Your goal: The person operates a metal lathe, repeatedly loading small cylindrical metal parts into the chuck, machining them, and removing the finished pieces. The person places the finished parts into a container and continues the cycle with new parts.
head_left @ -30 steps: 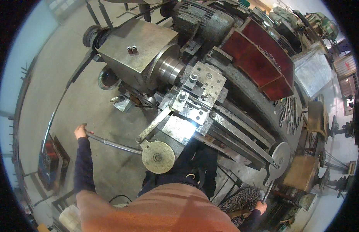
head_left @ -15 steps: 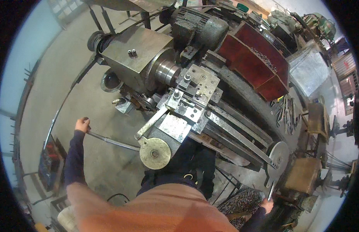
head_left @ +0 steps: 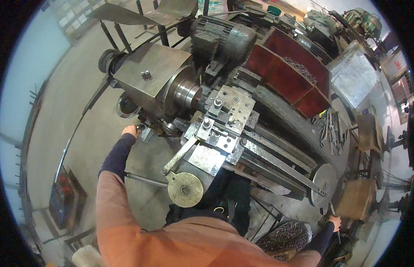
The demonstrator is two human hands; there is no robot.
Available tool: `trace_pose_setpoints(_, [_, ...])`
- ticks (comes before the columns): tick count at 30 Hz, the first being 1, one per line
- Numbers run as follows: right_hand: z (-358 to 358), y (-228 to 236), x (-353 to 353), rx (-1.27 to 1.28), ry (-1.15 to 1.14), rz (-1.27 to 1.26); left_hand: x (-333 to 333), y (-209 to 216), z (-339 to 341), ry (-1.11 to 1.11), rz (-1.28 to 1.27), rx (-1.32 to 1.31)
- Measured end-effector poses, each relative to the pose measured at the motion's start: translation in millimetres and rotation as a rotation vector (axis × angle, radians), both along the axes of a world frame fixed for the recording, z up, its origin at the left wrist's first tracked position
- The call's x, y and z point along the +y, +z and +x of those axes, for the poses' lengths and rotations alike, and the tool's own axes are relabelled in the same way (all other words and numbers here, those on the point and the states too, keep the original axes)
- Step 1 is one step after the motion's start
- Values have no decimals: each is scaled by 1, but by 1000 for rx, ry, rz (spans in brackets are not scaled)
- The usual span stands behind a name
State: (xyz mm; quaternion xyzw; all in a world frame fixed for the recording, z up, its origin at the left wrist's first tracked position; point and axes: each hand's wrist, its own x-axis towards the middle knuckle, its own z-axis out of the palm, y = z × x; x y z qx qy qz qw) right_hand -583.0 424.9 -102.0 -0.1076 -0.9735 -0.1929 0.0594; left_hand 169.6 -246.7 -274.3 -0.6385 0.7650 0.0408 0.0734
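Note:
At the end of my stretched-out arm, my left hand [head_left: 130, 131] is closed around a small dark knob [head_left: 140, 127] below the grey machine head [head_left: 153, 64]. The long metal lever [head_left: 148, 179] passes behind my left forearm, free of my hand, and joins a round brass-coloured disc [head_left: 185, 190]. My right hand [head_left: 335, 222] is wrapped round the metal crank handle [head_left: 332, 208] near the large grey wheel [head_left: 323, 182]. Between my hands, the tool slide [head_left: 233, 107] with bolted blocks faces the shiny spindle nose [head_left: 189, 95].
Behind the slide is a dark red divided tray [head_left: 287, 66] holding small metal pieces. Several wrenches [head_left: 332, 131] lie right of it. A dark electric motor [head_left: 222, 40] stands at the back. A heap of metal chips [head_left: 285, 236] lies low near my right arm.
My left hand has let go of the long lever and moved forward and right to the knob. My right hand has swung right with the crank handle. The view has shifted slightly.

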Motion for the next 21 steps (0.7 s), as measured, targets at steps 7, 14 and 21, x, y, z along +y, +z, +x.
trace_pose_setpoints(7, [18, 13, -21, -3, 123, -216, -6, -97, 32, 221, 184, 121])
trace_pose_setpoints(14, [9, 77, -79, 102, 666, -571, -4, 2, 13, -44, 191, -140])
trace_pose_setpoints(21, [134, 153, -321, 85, 1623, -787, -11, -21, -10, 230, 212, 136])
